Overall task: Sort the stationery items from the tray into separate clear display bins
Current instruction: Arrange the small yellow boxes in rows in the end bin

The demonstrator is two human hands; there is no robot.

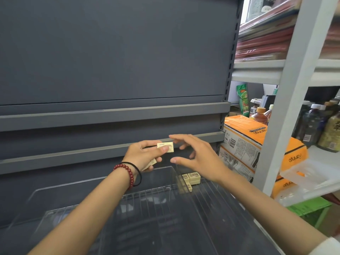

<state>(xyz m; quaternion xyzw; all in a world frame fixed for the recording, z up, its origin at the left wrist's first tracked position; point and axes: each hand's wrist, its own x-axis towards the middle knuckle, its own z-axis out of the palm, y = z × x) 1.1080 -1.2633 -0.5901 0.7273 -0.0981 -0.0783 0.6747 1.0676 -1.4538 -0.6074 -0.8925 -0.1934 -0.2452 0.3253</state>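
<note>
STOCKROOM, AT THE DARK GREY METAL SHELVING (110, 115): The risk here is a dropped item. Your left hand (145, 155) carries two pieces at once, and the lower cream eraser (151, 162) (tucked loosely under the curled fingers) could slip into the neighbouring clear bin (158, 183) if the handover jolts it. The small cream rectangular eraser (165, 146) on top is pinched between thumb and fingertips, raised above the bins. Your right hand (198, 157) hovers just beside it, fingers spread wide, holding nothing. A short stack of matching erasers (191, 179) sits at the back of the ridged clear plastic display bin (211, 196) below that hand.
</note>
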